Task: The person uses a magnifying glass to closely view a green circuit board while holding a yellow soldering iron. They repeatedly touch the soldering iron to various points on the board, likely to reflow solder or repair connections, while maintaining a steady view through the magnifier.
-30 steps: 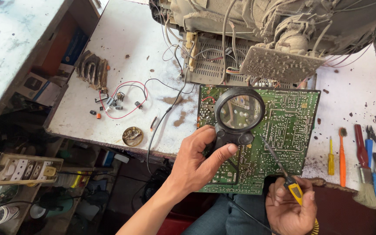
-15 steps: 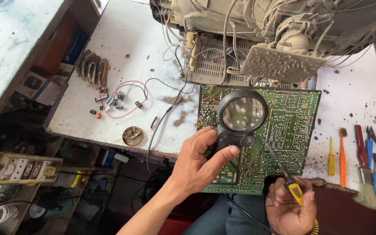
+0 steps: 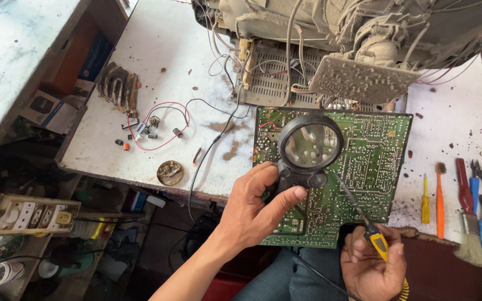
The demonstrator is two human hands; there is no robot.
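The left hand (image 3: 252, 209) is closed round the black handle of a magnifying glass (image 3: 309, 146), its lens sitting at one o'clock from the knuckles, over the green circuit board (image 3: 364, 161) on the white counter (image 3: 168, 56). The right hand (image 3: 372, 265) (low, at five o'clock from the lens) grips a yellow-handled probe (image 3: 358, 212), its tip on the board just beside the lens.

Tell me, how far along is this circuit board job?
Done: the dusty set is opened and the green board lies out on the table, tools beside it. In hand: the left hand holds a magnifier over the board; the right hand points a yellow-handled tool at it. Left: the board is not back in the set.
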